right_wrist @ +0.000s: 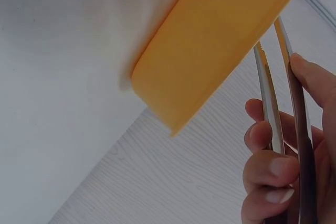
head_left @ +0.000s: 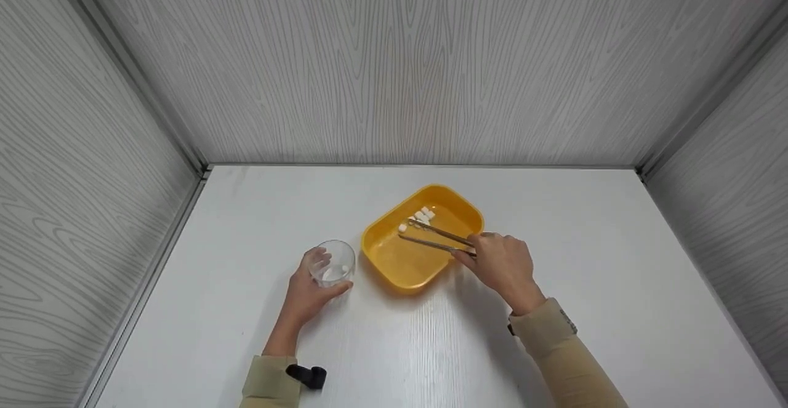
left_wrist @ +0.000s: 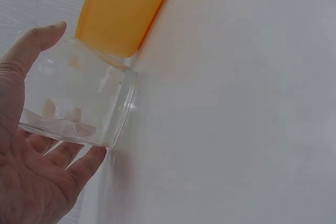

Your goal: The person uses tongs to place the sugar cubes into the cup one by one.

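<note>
My left hand holds a clear drinking glass around its side, thumb and fingers on opposite sides. Something small and white shows low inside the glass. With my right hand I grip metal tongs, thumb on one arm and curled fingers on the other. Their two arms stand apart, and the tips reach into a yellow tray. Several small white cubes lie together in it, and a single cube sits by the tips. In the right wrist view the tray's wall hides the tong tips.
The glass stands just left of the tray on a white table. Grey wood-grain panels rise at the back and both sides. A black strap piece is on the left sleeve.
</note>
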The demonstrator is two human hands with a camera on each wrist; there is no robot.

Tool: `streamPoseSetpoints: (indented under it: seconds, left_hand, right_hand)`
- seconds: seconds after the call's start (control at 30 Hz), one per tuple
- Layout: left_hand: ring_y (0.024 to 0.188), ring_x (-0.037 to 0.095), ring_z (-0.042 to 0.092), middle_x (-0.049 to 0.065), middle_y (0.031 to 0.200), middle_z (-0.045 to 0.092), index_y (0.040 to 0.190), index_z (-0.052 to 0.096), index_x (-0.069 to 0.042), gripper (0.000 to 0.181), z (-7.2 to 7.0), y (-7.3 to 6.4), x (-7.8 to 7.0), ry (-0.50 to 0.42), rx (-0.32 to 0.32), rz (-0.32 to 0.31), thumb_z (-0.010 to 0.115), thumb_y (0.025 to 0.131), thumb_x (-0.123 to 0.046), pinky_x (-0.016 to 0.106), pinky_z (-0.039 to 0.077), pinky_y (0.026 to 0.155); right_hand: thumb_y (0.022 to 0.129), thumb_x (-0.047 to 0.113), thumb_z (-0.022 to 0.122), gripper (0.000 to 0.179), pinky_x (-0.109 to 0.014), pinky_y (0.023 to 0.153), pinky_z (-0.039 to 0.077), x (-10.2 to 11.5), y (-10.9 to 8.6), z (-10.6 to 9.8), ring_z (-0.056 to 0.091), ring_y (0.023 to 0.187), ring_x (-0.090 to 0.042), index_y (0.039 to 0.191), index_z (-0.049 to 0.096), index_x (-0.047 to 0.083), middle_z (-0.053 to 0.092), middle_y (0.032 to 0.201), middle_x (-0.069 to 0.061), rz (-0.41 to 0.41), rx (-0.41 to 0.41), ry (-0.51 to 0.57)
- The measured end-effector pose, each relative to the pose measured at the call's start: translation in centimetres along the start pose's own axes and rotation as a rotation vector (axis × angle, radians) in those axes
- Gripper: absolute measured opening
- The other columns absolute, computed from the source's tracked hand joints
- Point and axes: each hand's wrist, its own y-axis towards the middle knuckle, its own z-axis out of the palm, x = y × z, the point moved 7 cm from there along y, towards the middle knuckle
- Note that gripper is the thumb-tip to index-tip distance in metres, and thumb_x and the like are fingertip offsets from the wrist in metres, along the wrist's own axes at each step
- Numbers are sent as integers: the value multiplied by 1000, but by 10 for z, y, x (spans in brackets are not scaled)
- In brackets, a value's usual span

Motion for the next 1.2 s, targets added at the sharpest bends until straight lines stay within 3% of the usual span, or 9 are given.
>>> streamPoseSetpoints:
  seconds: [0.57,1.2]
  left_hand:
    - [132,33,45,15,140,53,146,36,-6,96,-1,-1,-1,32,7,14,89,70,-32,49,32,111]
    - [133,32,44,15,141,52,146,35,-6,96,-1,-2,-3,28,7,3,89,70,-30,48,31,112]
  right_hand:
    - [84,51,73,46,-32,36,31,5,15,11,34,40,-16,63,54,14,34,48,2,10,63,-23]
    - [82,49,76,45,-36,37,37,9,31,22,35,42,-16,65,62,10,39,47,1,51,145,-66]
